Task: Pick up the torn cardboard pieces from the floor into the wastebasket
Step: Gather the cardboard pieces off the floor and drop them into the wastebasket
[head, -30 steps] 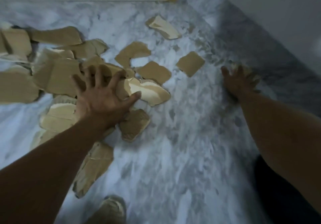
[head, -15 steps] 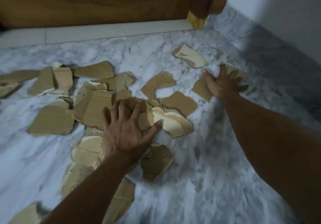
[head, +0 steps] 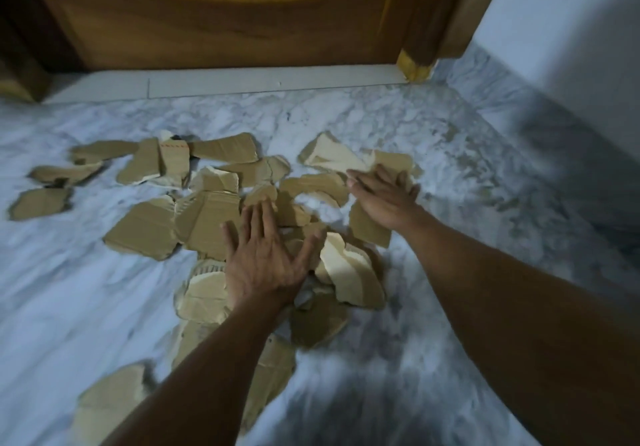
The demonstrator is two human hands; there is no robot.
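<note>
The torn cardboard pieces lie scattered on the marble floor across the middle of the frame, thickest at centre; the left hand presses flat on that heap, fingers spread, thumb splayed rightward; the right hand rests on the pieces at centre right, fingers straight and close together; the heap thus lies between the palms; strays at far left sit nearer the left hand; no wastebasket shows.

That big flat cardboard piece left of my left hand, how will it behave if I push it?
The large cardboard piece probably slides easily, lying flat on the smooth-looking marble floor. Thin with torn edges, it is likely light and may bend. It should not roll.
</note>
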